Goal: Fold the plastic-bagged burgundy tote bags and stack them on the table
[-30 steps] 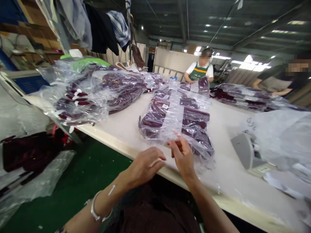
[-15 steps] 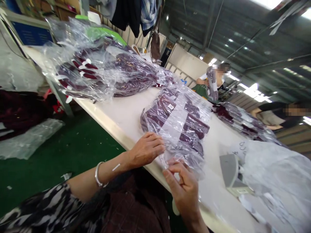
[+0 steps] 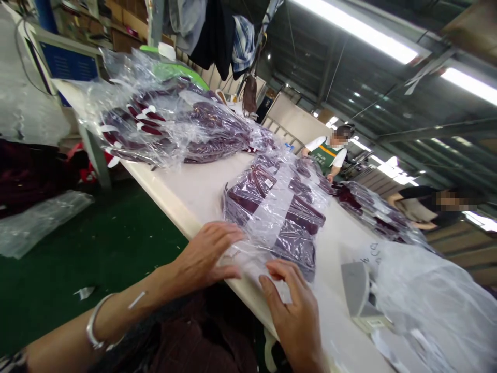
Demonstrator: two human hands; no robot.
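A folded dark maroon garment in a clear plastic bag (image 3: pixel 267 207) lies on the white table (image 3: pixel 174 194), a pale strip across its middle. At the bag's near left edge is my left hand (image 3: pixel 212 254), its fingers stretched out and thumb apart, with nothing gripped. My right hand (image 3: pixel 293 305) is at the near end of the bag, thumb and forefinger bent toward each other around the clear plastic flap, which looks pinched there.
Bagged maroon garments (image 3: pixel 166 122) are heaped at the table's far left. A grey dispenser-like object (image 3: pixel 357 290) and loose white plastic (image 3: pixel 435 300) lie at right. Two people stand beyond, near another bagged pile (image 3: pixel 373 210). Clothes hang overhead.
My left hand has moved left and its fingers have spread off the plastic. The bag's near flap lies flatter. The person in the green apron has lowered a bagged bundle to the table.
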